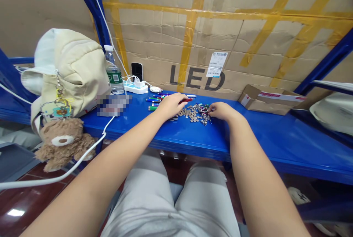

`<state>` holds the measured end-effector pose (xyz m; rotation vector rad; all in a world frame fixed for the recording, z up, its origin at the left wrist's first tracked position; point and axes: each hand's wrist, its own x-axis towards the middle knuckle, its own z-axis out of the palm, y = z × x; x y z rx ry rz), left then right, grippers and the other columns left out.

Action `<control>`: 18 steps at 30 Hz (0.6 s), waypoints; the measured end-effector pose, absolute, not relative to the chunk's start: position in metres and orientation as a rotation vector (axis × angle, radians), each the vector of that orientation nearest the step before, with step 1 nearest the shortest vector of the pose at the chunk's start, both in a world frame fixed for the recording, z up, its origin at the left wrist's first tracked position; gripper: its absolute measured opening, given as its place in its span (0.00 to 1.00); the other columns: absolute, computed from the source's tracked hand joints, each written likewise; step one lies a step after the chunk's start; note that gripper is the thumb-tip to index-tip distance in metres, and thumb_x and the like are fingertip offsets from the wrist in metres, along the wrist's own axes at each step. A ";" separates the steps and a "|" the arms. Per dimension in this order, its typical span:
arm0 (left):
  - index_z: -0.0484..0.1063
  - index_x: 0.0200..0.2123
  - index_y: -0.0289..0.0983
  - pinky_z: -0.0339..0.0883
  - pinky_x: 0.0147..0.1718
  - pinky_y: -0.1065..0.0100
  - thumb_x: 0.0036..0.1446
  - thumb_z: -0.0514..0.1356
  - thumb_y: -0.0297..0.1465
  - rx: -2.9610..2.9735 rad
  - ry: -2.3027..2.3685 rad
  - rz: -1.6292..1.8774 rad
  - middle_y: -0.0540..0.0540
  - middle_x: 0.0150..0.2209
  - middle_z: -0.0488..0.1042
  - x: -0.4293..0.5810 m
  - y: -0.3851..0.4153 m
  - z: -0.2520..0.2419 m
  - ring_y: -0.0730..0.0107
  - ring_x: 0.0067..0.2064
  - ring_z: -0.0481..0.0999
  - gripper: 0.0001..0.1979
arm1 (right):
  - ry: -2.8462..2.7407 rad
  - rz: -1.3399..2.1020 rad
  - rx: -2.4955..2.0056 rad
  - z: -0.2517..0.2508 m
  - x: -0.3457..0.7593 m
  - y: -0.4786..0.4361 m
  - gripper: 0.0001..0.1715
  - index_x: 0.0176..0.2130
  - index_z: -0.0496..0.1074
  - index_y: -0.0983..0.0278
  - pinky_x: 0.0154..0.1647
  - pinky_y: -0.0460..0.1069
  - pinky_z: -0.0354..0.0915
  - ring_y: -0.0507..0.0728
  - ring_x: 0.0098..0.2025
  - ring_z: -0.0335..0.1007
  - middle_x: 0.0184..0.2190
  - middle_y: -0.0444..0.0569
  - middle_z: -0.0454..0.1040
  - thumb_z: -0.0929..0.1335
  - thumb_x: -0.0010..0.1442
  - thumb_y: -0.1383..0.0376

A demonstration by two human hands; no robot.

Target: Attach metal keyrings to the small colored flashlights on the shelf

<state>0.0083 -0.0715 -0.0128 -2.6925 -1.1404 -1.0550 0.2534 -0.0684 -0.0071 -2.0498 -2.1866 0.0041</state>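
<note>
My left hand point(172, 105) is closed around a slim red pen-like cylinder point(188, 100), whose end juts out to the right. Several coloured pen-like cylinders point(153, 108) lie beside that hand on the blue table point(193, 138). Small round discs point(190, 113) are heaped between my hands. At the heap's right edge is a tangle of shiny metal clasps point(204, 119). The fingers of my right hand point(220, 111) are pinched together at this tangle; what they hold is too small to make out.
On the left stand a cream backpack point(74, 67) with a teddy bear point(64, 141), a water bottle point(115, 77) and a power strip point(136, 87). An open cardboard box point(271, 101) sits at the right. A large taped carton point(162, 45) walls off the back. A white cable point(68, 172) crosses the front left.
</note>
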 end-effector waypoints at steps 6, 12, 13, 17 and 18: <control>0.72 0.48 0.39 0.65 0.50 0.60 0.61 0.54 0.32 -2.693 -1.131 -1.046 0.44 0.48 0.75 0.008 -0.070 -0.013 0.62 0.49 0.73 0.13 | -2.167 0.016 -2.112 -0.006 0.251 -0.070 0.08 0.33 0.76 0.64 0.31 0.46 0.60 0.57 0.35 0.71 0.35 0.51 0.78 0.68 0.50 0.66; 0.71 0.48 0.38 0.64 0.50 0.61 0.62 0.53 0.33 -2.700 -1.133 -1.014 0.44 0.48 0.75 0.008 -0.072 -0.012 0.62 0.50 0.72 0.14 | -2.157 0.027 -2.196 -0.003 0.248 -0.073 0.10 0.29 0.76 0.66 0.27 0.47 0.56 0.56 0.30 0.70 0.30 0.53 0.77 0.67 0.50 0.63; 0.71 0.48 0.38 0.64 0.50 0.61 0.62 0.53 0.33 -2.698 -1.136 -1.011 0.43 0.48 0.75 0.008 -0.072 -0.012 0.62 0.50 0.72 0.14 | -2.153 0.022 -2.195 -0.002 0.248 -0.073 0.10 0.29 0.76 0.66 0.26 0.47 0.56 0.55 0.29 0.69 0.29 0.53 0.77 0.67 0.50 0.63; 0.71 0.48 0.38 0.64 0.50 0.61 0.62 0.53 0.33 -2.700 -1.139 -1.010 0.44 0.48 0.75 0.008 -0.071 -0.013 0.62 0.50 0.72 0.14 | -2.119 -0.013 -2.138 -0.001 0.251 -0.073 0.12 0.26 0.75 0.66 0.25 0.47 0.54 0.54 0.26 0.67 0.26 0.52 0.75 0.64 0.54 0.65; 0.71 0.48 0.38 0.64 0.50 0.61 0.62 0.53 0.33 -2.703 -1.136 -1.012 0.44 0.48 0.74 0.007 -0.071 -0.014 0.62 0.50 0.72 0.14 | -2.112 -0.037 -2.113 -0.001 0.252 -0.072 0.12 0.26 0.74 0.67 0.26 0.47 0.54 0.54 0.26 0.67 0.25 0.52 0.75 0.64 0.55 0.65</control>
